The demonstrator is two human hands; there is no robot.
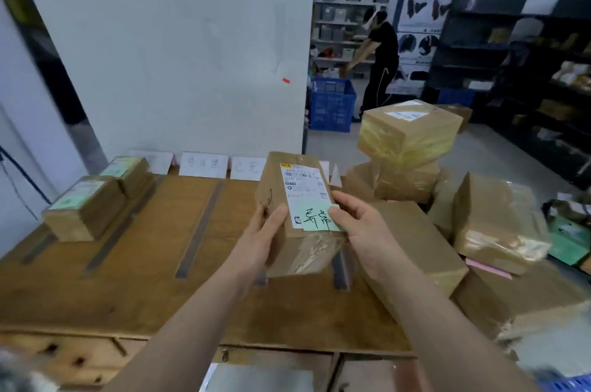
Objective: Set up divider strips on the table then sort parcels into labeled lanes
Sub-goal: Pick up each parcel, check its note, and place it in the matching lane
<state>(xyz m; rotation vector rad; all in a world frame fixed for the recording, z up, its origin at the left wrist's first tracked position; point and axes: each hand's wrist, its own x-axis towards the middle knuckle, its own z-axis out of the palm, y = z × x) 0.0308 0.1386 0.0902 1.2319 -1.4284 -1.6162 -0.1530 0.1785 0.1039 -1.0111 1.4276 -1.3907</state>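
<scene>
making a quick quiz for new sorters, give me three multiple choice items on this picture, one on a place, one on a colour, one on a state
1. Where do the two sorted brown cardboard parcels lie?
A. table's far left
B. blue crate
C. floor

2. What colour is the handwritten sticky note on the held brown cardboard parcel?
A. pink
B. green
C. orange

3. How is that parcel held?
A. left hand only
B. resting on the table
C. both hands, raised

Answers: 1 A, they sit in the leftmost lane; 2 B, pale green paper; 3 C, left hand and right hand grip its sides.

Held parcel (297, 215): shipping label (305, 193) "C123"; green note (319, 219) handwriting unclear.
</scene>
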